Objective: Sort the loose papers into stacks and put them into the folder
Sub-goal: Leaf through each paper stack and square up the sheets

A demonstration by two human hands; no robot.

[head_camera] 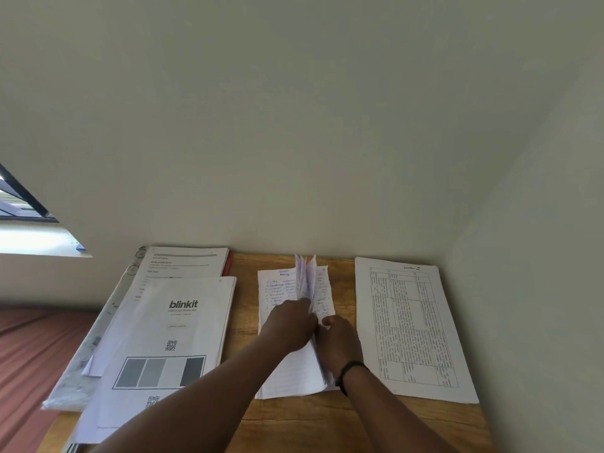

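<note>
Three groups of papers lie on a wooden table (327, 420). In the middle is a stack of handwritten lined sheets (277, 289); several of its sheets stand up fanned (305, 273). My left hand (291, 325) rests on that stack with fingertips in among the raised sheets. My right hand (340, 341), a black band at its wrist, grips the raised sheets' lower edge from the right. A printed stack topped by a "blinkit" page (170, 338) lies at the left. A sheet with a printed table (411, 325) lies at the right. A clear plastic folder (98, 338) sits under the left stack.
Another printed page (186, 261) lies behind the blinkit stack, with a red edge (229, 263) beside it. A pale wall rises right behind the table and along its right side. A window (23, 204) is at the far left, a reddish-brown floor (32, 354) below it.
</note>
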